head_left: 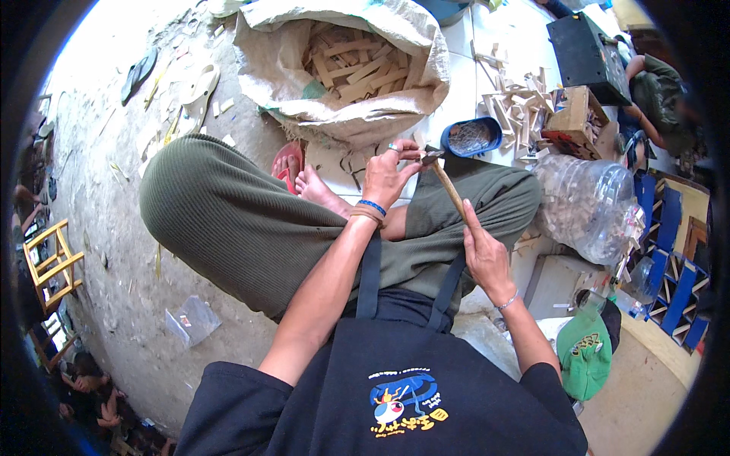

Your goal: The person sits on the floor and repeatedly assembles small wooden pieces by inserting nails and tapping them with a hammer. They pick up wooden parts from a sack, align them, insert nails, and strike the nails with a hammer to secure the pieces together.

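My right hand (pixel 488 262) is wrapped round the wooden handle of a hammer (pixel 450 190), whose dark metal head points away from me above my right knee. Close beside that head, the fingertips of my left hand (pixel 386 178) are pinched together; whatever lies between them is too small to make out. Just beyond the hammer head stands a blue tray (pixel 498 135) with a heap of thin metal pieces that look like nails. Both hands are over my lap, where my legs are folded in green trousers (pixel 228 205).
A white woven sack (pixel 262 57) full of wood strips (pixel 361 68) stands ahead. More wood pieces (pixel 521 106) lie by a wooden box (pixel 566 125) and a black box (pixel 585 57). To the right are a clear plastic container (pixel 589 205) and green cap (pixel 584 353). Other people sit nearby.
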The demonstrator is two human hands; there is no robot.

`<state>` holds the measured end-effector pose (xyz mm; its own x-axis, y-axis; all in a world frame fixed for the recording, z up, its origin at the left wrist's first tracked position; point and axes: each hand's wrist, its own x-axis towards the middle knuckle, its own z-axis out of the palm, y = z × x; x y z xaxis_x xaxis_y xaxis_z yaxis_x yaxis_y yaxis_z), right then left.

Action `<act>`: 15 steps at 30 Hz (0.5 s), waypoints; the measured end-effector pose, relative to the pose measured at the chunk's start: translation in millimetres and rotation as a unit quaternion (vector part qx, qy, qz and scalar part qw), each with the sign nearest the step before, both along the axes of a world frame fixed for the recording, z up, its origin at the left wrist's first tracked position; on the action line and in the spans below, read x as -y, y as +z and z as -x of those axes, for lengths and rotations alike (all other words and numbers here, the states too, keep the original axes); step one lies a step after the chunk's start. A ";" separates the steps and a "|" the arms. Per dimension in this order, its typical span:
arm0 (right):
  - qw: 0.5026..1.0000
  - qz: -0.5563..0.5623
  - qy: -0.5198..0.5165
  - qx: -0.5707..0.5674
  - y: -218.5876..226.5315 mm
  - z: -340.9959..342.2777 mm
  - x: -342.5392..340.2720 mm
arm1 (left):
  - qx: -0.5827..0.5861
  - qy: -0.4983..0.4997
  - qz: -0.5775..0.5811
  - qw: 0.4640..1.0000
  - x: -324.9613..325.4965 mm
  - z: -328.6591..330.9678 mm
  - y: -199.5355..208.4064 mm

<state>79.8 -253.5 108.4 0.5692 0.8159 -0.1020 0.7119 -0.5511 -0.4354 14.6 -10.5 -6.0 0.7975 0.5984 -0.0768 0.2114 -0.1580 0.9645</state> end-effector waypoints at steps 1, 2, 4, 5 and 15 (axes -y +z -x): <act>1.000 0.019 -0.003 0.001 0.4 -1.8 -0.8 | 0.000 0.004 -0.003 1.000 -0.8 -1.9 0.1; 1.000 -0.018 -0.008 -0.002 0.7 -1.1 -0.6 | 0.007 0.005 0.006 1.000 -0.4 -2.3 0.4; 0.996 -0.080 -0.030 -0.009 0.7 3.7 0.3 | 0.017 0.004 0.023 1.000 -0.3 -1.1 1.4; 0.996 -0.075 -0.043 -0.016 1.4 5.2 1.9 | 0.025 0.005 0.022 0.999 -0.1 -1.1 1.8; 0.996 -0.043 -0.065 -0.033 -0.7 5.6 7.7 | 0.030 0.003 -0.007 1.000 -0.3 -3.4 -6.1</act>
